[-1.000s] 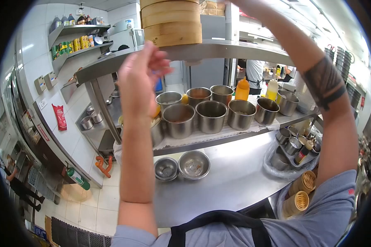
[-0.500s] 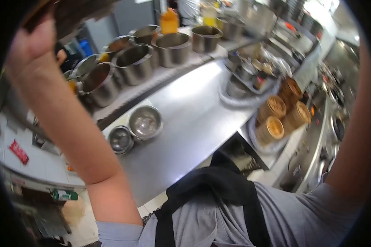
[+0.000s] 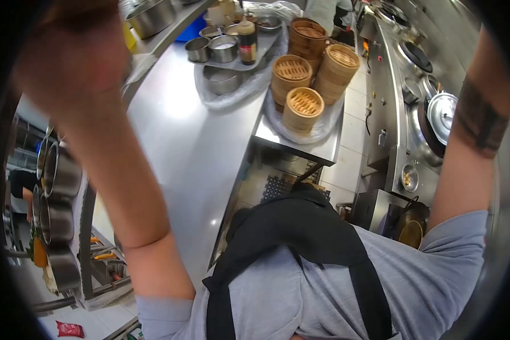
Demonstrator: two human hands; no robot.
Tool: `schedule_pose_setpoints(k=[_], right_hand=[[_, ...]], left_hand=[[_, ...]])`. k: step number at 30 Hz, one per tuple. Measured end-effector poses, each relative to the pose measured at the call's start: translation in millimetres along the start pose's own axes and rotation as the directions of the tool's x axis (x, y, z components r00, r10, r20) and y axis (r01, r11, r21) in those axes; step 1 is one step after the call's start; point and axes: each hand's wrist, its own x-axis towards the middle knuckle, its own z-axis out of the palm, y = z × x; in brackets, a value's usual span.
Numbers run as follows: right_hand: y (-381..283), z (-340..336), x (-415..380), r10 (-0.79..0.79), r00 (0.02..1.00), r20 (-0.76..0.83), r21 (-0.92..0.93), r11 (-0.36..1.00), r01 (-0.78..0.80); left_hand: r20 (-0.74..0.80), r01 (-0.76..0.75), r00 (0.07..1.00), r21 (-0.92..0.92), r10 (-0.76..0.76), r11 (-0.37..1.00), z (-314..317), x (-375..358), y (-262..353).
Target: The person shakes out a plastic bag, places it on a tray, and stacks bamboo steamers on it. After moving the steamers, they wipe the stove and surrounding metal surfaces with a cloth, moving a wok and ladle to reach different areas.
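Observation:
My left hand (image 3: 76,56) is raised at the upper left, close to the camera and smeared by motion. A dark brown shape (image 3: 73,10) lies along its top edge and hides the fingers; I cannot tell what it is. My right forearm, with a dark band-like mark, rises along the right side, and the hand is beyond the frame. Below the raised arms stretches a steel table (image 3: 170,141). Bamboo steamers (image 3: 304,105) stand stacked on its far right part.
A tray (image 3: 249,62) holds small metal pots and a sauce bottle (image 3: 247,42). Steel pots (image 3: 62,170) line a shelf at left. A cooking range with woks and a metal lid (image 3: 442,118) runs along the right. Another person (image 3: 323,14) stands at the back.
The view has swung to the right, bringing the steamers and range nearer the middle. Both arms remain raised. The two steel bowls on the table have left the view.

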Motion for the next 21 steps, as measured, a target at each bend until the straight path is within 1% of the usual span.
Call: schedule_pose_setpoints(k=[1, 2, 3, 4, 5, 6, 7, 8, 9, 10, 11, 12, 14, 15, 17, 18, 19, 20, 21], right_hand=[[-2.0, -18.7, -30.4, 0.034, 0.999, 0.027, 0.053, 0.998, -0.035], [0.0, -37.5, -66.9, 0.073, 0.995, 0.069, 0.122, 0.989, -0.081], [6.2, -61.2, -100.4, 0.098, 0.987, 0.128, 0.219, 0.968, -0.124], [9.4, -77.4, -140.6, 0.123, 0.972, 0.200, 0.344, 0.920, -0.187], [5.3, -85.2, -171.4, 0.136, 0.971, 0.197, 0.351, 0.915, -0.199], [-2.7, -81.1, -215.8, 0.421, 0.907, 0.031, 0.204, 0.885, -0.418], [-10.7, -74.4, -265.5, 0.639, 0.751, -0.167, 0.097, 0.769, -0.632], [-15.2, -72.3, -310.1, 0.765, 0.526, -0.372, 0.040, 0.580, -0.814], [-15.8, -81.7, -350.8, 0.807, 0.505, -0.304, 0.079, 0.550, -0.831], [-23.1, -77.8, -379.5, 0.847, 0.452, -0.279, 0.066, 0.486, -0.871], [-28.3, -81.1, -417.3, 0.886, 0.398, -0.237, 0.107, 0.431, -0.896], [-35.5, -82.3, -445.7, 0.918, 0.328, -0.224, 0.110, 0.358, -0.927], [-44.3, -78.5, -486.5, 0.967, 0.193, -0.167, 0.127, 0.215, -0.968], [-45.9, -75.2, -503.6, 0.971, 0.189, -0.149, 0.165, 0.213, -0.963], [-47.4, -68.7, -511.9, 0.996, 0.052, -0.077, 0.233, 0.068, -0.970], [-40.7, -61.8, -509.3, 0.997, 0.047, -0.060, 0.242, 0.060, -0.968], [-34.6, -54.6, -503.0, 0.990, 0.123, -0.064, 0.112, 0.129, -0.985], [-28.8, -47.1, -494.9, 0.978, 0.201, -0.062, -0.021, 0.200, -0.980], [-21.4, -38.9, -485.6, 0.977, 0.202, -0.062, -0.019, 0.202, -0.979]], left_hand=[[0.001, 0.015, 1.000, -0.002, -0.015, 1.000, 12.1, -19.5, -26.5], [0.069, 0.187, 0.981, -0.085, -0.182, 0.979, 24.7, -47.7, -58.2], [0.146, 0.355, 0.931, -0.154, -0.334, 0.922, 38.8, -80.0, -92.4], [0.230, 0.516, 0.852, -0.207, -0.471, 0.831, 54.8, -113.1, -126.1], [0.143, 0.477, 0.861, 0.110, -0.489, 0.872, 76.3, -146.5, -158.4], [0.228, 0.655, 0.738, -0.017, -0.635, 0.755, 55.7, -164.2, -195.6], [0.196, 0.720, 0.691, -0.096, -0.696, 0.688, 65.7, -193.8, -222.7], [0.207, 0.764, 0.645, -0.151, -0.735, 0.628, 69.0, -225.3, -252.4], [0.186, 0.808, 0.589, -0.150, -0.787, 0.569, 69.9, -254.8, -276.6], [0.171, 0.852, 0.522, -0.146, -0.836, 0.502, 70.1, -283.2, -294.7], [0.144, 0.888, 0.458, -0.117, -0.877, 0.444, 62.5, -315.5, -318.6], [0.144, 0.932, 0.360, -0.089, -0.922, 0.350, 54.7, -342.6, -332.3], [0.138, 0.958, 0.283, -0.089, -0.949, 0.273, 45.4, -381.5, -348.9], [0.130, 0.971, 0.237, -0.079, -0.963, 0.228, 42.2, -391.7, -349.6], [0.067, 0.968, 0.236, -0.103, -0.969, 0.228, 33.7, -404.3, -350.6], [0.031, 0.969, 0.221, -0.123, -0.975, 0.216, 27.4, -408.5, -349.6], [0.017, 0.969, 0.217, -0.121, -0.976, 0.213, 20.8, -412.0, -350.3], [-0.065, 0.953, 0.190, -0.229, -0.980, 0.200, 14.0, -414.3, -352.0], [-0.136, 0.922, 0.159, -0.334, -0.978, 0.196, 6.4, -415.7, -355.7]])
